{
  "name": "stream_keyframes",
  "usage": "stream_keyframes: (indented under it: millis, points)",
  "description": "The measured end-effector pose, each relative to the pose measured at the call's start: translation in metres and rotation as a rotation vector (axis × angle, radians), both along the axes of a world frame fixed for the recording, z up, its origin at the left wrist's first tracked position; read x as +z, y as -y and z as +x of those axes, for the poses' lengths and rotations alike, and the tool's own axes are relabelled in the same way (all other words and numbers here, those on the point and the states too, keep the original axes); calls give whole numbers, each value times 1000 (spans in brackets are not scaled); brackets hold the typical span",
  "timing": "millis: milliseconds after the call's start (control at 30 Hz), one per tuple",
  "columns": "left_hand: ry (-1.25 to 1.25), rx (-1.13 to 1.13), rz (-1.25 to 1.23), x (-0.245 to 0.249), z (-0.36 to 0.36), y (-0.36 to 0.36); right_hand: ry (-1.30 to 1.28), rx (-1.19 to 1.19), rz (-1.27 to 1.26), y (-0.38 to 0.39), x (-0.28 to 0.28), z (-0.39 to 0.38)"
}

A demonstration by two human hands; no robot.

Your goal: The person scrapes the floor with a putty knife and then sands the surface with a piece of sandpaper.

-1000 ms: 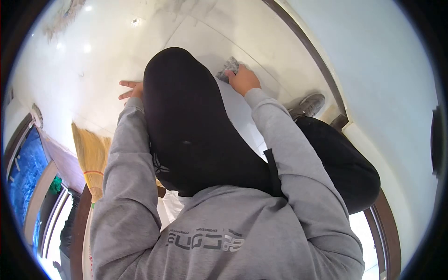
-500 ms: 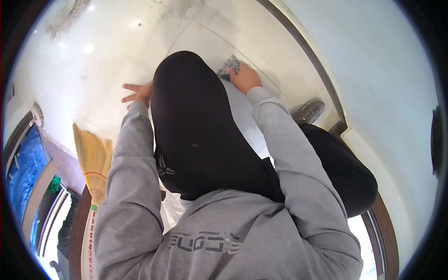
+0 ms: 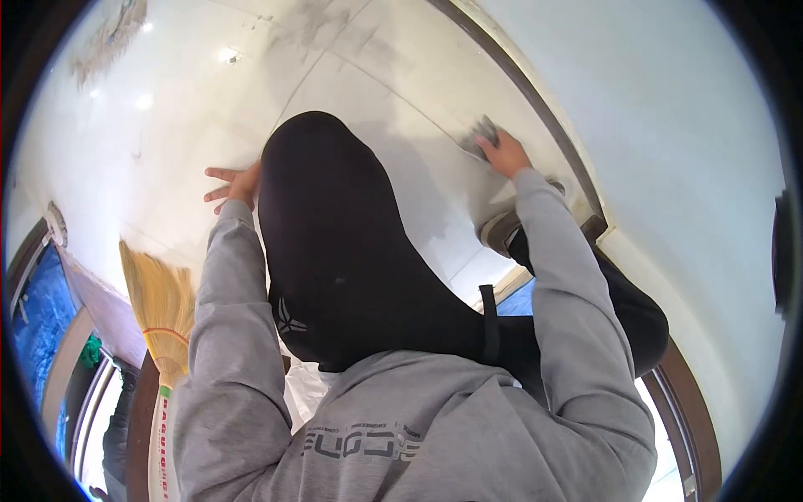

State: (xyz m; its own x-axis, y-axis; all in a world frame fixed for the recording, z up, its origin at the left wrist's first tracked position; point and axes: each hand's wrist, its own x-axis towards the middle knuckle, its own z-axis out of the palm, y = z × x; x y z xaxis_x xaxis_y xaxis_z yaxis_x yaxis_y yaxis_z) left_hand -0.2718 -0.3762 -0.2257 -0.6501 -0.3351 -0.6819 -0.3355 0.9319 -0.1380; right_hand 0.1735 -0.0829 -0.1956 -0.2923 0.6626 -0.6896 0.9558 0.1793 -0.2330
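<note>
My right hand (image 3: 507, 155) is closed on a crumpled grey rag (image 3: 480, 137), pressed to the light floor tiles (image 3: 368, 109) on the right, close to the dark wall trim. Motion blurs the rag's edge a little. On the other side of my black-clad knee (image 3: 330, 192), my left hand (image 3: 236, 185) is open, its fingers spread against the tiles. Part of that hand is hidden behind the knee. Grey smudges (image 3: 305, 29) mark the tiles ahead.
A straw broom (image 3: 159, 293) lies at the left, beside my left sleeve. Dark trim (image 3: 535, 92) runs along the pale wall (image 3: 652, 109) on the right. My shoe (image 3: 499, 233) is below my right hand. Blue sheeting (image 3: 46, 326) shows at far left.
My right hand has slid the rag to the right across the tiles, nearer the wall trim. My left hand stays spread on the floor. The view has shifted slightly.
</note>
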Motion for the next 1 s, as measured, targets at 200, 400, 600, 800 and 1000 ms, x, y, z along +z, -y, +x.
stream_keyframes:
  millis: [200, 400, 600, 800, 1000]
  points:
    - [30, 14, 14, -22, 0, 14, -63, 21, -40, 5, 1, -88]
    - [11, 86, 100, -6, 3, 4, 231, 98, -100, -10, 41, 7]
    - [-97, 9, 82, -39, -5, 24, 251, 37, -59, 0, 32, -5]
    - [20, -30, 41, 10, 2, -2, 119, 88, -30, -13, 27, -49]
    - [6, -29, 79, -32, -8, 28, 261, 230, 5, -46, 34, 11]
